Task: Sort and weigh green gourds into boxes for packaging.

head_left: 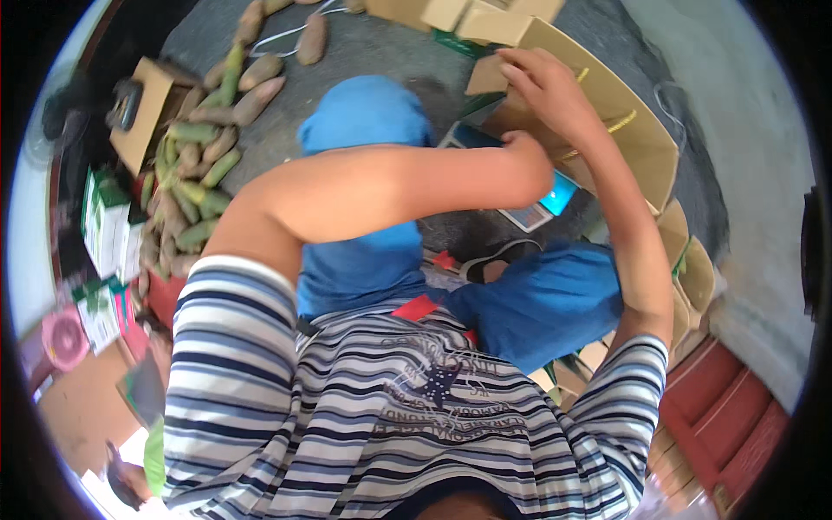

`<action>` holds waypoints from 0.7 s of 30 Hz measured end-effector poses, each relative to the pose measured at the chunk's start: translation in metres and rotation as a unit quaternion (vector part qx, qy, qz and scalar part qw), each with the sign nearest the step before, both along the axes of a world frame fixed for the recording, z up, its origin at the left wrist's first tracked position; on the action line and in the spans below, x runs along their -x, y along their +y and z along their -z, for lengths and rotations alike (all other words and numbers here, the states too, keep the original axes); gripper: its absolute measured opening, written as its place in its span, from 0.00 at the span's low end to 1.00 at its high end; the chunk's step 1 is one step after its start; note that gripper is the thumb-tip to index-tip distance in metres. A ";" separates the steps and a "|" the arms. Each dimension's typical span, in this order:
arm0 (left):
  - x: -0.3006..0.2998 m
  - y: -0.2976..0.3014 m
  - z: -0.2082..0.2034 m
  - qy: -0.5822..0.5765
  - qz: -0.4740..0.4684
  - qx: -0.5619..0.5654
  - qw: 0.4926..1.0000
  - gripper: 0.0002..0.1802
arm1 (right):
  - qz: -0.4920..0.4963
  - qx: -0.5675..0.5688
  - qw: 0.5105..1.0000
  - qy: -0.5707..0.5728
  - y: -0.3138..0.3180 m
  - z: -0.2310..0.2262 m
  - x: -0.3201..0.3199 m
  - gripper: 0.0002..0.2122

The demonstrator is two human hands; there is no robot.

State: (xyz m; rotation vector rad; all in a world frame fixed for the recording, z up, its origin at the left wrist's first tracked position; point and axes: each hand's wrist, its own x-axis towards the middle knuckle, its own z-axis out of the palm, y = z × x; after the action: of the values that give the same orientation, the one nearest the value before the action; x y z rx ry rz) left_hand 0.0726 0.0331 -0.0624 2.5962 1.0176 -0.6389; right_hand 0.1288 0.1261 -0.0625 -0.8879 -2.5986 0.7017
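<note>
An open cardboard box (654, 160) stands on its side at the front right, its inside facing me. At its far left corner, my right hand (546, 91) has bent fingers closed on the flap edge. My left arm crosses in front of me, and my left hand (529, 166) is by the mouth of the box; its fingers are mostly hidden behind the wrist. Beneath it lies a flat silver-edged thing (527, 217) with a bright blue patch (560, 192); my hand covers its middle. Whether the left hand touches it I cannot tell.
A heap of long, brown-and-green root vegetables (195, 165) lies on the dark floor at the left, beside a small open carton (139, 130). More cartons (485, 22) stand at the far side. A pink fan (65, 338) is at the left, a red panelled door (724, 407) at the right.
</note>
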 end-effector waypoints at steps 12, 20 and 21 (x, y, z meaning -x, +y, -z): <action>0.002 0.012 0.005 0.041 -0.032 0.021 0.998 0.18 | 0.113 0.011 0.950 -0.292 -0.037 0.010 -0.120 0.13; 0.030 0.016 -0.026 -0.059 -0.087 0.009 0.994 0.15 | 0.059 -0.015 0.968 -0.245 -0.059 0.011 -0.109 0.08; 0.039 0.013 -0.032 -0.061 -0.093 0.010 0.994 0.15 | 0.062 -0.011 0.971 -0.230 -0.062 0.010 -0.107 0.08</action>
State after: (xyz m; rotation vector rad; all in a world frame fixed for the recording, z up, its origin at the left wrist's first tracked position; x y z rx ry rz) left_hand 0.0336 0.0463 -0.0304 2.4501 1.1886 -0.4376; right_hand 0.2358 0.0641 -0.0730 -1.3277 -2.8994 0.4728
